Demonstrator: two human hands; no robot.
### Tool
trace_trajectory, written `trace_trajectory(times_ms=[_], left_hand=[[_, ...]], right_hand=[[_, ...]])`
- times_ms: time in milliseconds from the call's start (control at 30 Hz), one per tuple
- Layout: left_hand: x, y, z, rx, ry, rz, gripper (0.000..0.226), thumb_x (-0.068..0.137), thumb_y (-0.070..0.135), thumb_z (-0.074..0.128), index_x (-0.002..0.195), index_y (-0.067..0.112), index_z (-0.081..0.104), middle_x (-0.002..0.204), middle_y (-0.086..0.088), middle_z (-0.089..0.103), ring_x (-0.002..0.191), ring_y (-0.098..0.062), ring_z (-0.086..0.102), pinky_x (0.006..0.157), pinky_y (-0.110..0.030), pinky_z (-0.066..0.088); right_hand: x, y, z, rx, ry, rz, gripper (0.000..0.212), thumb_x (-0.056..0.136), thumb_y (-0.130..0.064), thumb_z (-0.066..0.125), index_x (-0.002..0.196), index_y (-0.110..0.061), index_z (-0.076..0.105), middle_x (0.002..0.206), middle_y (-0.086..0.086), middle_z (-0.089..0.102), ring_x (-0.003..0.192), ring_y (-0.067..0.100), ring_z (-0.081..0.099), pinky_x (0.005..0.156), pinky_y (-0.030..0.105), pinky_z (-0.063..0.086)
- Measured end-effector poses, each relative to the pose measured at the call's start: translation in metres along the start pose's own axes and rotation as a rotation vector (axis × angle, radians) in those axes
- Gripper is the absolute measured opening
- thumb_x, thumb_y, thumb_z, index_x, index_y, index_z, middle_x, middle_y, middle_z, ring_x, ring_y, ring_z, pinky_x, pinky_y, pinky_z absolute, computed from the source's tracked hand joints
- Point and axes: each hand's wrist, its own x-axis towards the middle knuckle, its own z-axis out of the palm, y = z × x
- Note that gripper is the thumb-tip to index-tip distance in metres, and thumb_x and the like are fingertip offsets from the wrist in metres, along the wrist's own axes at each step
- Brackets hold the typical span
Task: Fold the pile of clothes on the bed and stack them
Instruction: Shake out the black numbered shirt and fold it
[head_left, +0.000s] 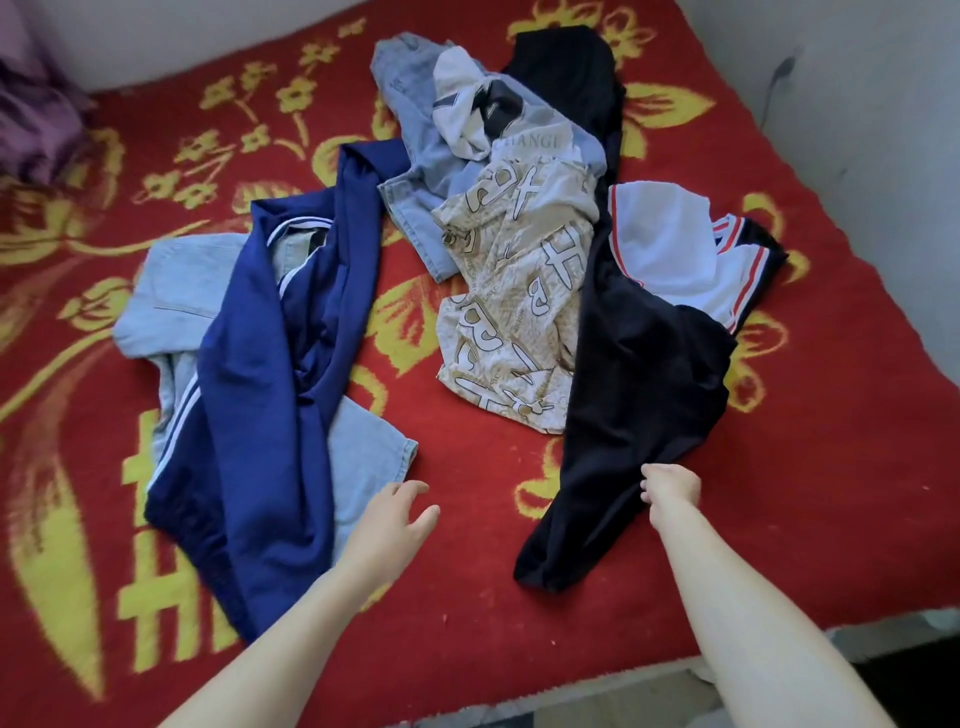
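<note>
**On the bed: unfolded clothes, one hand gripping a dark garment**

Across a red blanket (467, 571) with yellow flowers, clothes lie loose and unfolded. The right hand (671, 484) pinches the edge of a black garment (623, 395), fingers closed on the cloth. The left hand (390, 525) hovers with fingers spread, beside blue track trousers (260, 395) lying over a pale denim shirt (176, 291). Farther back sit a beige patterned shirt (514, 291) and white shorts (670, 249).

Head view, steeply down over the bed (467, 597), probably standing.
</note>
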Motion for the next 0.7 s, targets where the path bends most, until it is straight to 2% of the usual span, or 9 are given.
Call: trace_trajectory(times_ms=[167,200,267,367,433,467,500,600,700], left_hand=[[-0.004,-0.006,-0.008,-0.046,0.033,0.015,0.041,0.096,0.034,0.045,0.134,0.018,0.045,0.134,0.000,0.045,0.117,-0.012,0.045,0.091,-0.023,0.033],[-0.006,-0.008,-0.008,-0.051,0.043,0.021,0.040,0.096,0.034,0.045,0.133,0.017,0.045,0.132,0.001,0.047,0.115,-0.011,0.046,0.087,-0.021,0.032],[-0.011,-0.015,-0.007,-0.053,0.059,0.020,0.040,0.096,0.034,0.045,0.133,0.018,0.046,0.128,0.003,0.048,0.108,-0.008,0.046,0.083,-0.019,0.030],[-0.020,-0.029,-0.001,-0.052,0.063,-0.020,0.036,0.096,0.035,0.046,0.128,0.021,0.049,0.125,0.004,0.049,0.105,-0.008,0.045,0.085,-0.021,0.033],[-0.028,-0.037,0.004,-0.062,0.075,-0.046,0.033,0.095,0.034,0.047,0.125,0.021,0.052,0.124,0.003,0.050,0.109,-0.011,0.047,0.088,-0.024,0.035],[-0.032,-0.041,0.007,-0.074,0.081,-0.054,0.033,0.095,0.033,0.048,0.125,0.019,0.053,0.123,0.002,0.051,0.112,-0.012,0.048,0.089,-0.025,0.035],[-0.036,-0.044,0.009,-0.085,0.081,-0.061,0.034,0.095,0.032,0.048,0.125,0.018,0.053,0.124,0.001,0.051,0.114,-0.014,0.048,0.091,-0.026,0.036],[-0.047,-0.053,0.018,-0.087,0.064,-0.057,0.037,0.095,0.032,0.048,0.128,0.015,0.052,0.128,-0.001,0.051,0.118,-0.016,0.048,0.097,-0.027,0.036],[-0.056,-0.053,0.023,-0.082,0.054,-0.026,0.035,0.095,0.033,0.047,0.124,0.014,0.054,0.125,-0.002,0.054,0.116,-0.015,0.049,0.097,-0.027,0.036]], right_hand=[[-0.002,-0.005,-0.004,-0.024,0.061,-0.034,0.003,0.088,-0.004,0.059,0.085,-0.006,0.058,0.085,0.010,0.054,0.073,0.025,0.050,0.076,0.036,0.044],[-0.003,-0.005,-0.005,-0.004,0.047,-0.025,0.004,0.088,-0.006,0.061,0.091,-0.005,0.058,0.089,0.012,0.054,0.076,0.027,0.051,0.076,0.037,0.044],[-0.005,-0.003,-0.005,0.115,-0.024,0.060,0.034,0.087,-0.010,0.063,0.118,-0.002,0.050,0.105,0.014,0.053,0.076,0.026,0.056,0.066,0.035,0.047],[-0.012,-0.004,-0.003,0.399,-0.199,0.180,0.030,0.088,-0.003,0.059,0.115,-0.006,0.048,0.104,0.012,0.054,0.062,0.020,0.063,0.046,0.021,0.046],[-0.015,-0.003,-0.003,0.513,-0.218,0.193,0.014,0.090,0.002,0.054,0.103,-0.001,0.052,0.098,0.010,0.054,0.083,0.023,0.065,0.068,0.019,0.050],[-0.017,-0.004,-0.002,0.527,-0.184,0.191,0.005,0.090,0.002,0.054,0.093,0.000,0.051,0.094,0.009,0.054,0.085,0.023,0.063,0.078,0.023,0.050],[-0.020,-0.004,-0.003,0.532,-0.139,0.189,0.008,0.089,0.001,0.056,0.085,-0.001,0.049,0.089,0.009,0.054,0.077,0.021,0.061,0.078,0.026,0.051],[-0.026,-0.004,-0.009,0.466,0.052,0.122,0.024,0.085,-0.003,0.062,0.068,-0.006,0.045,0.069,0.004,0.049,0.054,0.013,0.047,0.052,0.022,0.041],[-0.049,-0.009,-0.029,0.295,0.245,-0.128,0.007,0.082,-0.006,0.059,0.079,-0.001,0.058,0.070,0.006,0.057,0.058,0.020,0.050,0.058,0.032,0.041]])
